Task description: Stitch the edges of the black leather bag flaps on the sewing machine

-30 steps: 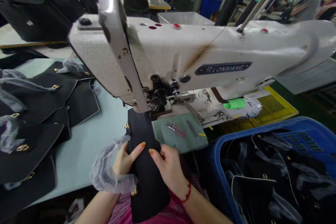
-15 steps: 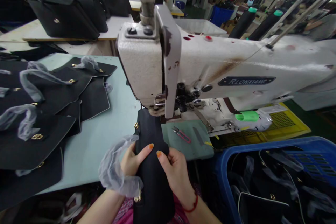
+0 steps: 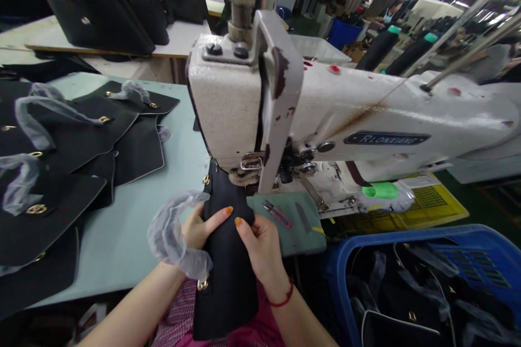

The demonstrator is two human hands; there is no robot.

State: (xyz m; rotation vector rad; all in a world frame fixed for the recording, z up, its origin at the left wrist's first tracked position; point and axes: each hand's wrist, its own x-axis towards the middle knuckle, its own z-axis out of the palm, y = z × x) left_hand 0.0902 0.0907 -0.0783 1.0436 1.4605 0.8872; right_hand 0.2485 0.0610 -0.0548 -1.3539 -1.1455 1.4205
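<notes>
A black bag panel (image 3: 226, 260) with gold rings runs from my lap up under the head of a white sewing machine (image 3: 345, 119). My left hand (image 3: 201, 227) grips its left edge, thumb laid across the top. A handle wrapped in clear plastic (image 3: 171, 238) loops out to the left of that hand. My right hand (image 3: 258, 244) grips the panel's right edge, thumb on top and fingers curled under. Both thumbs nearly meet just below the machine's foot.
Several black flaps with gold clasps (image 3: 61, 173) lie stacked on the pale table (image 3: 134, 227) at left. Small red snips (image 3: 277, 213) rest on a green pad. A blue crate (image 3: 427, 276) of black parts stands at right. Finished black bags (image 3: 101, 11) sit on a far bench.
The view has shifted, so the machine head appears further right and more upright. Both hands keep the same grip on the panel, which seems to sit slightly further under the machine.
</notes>
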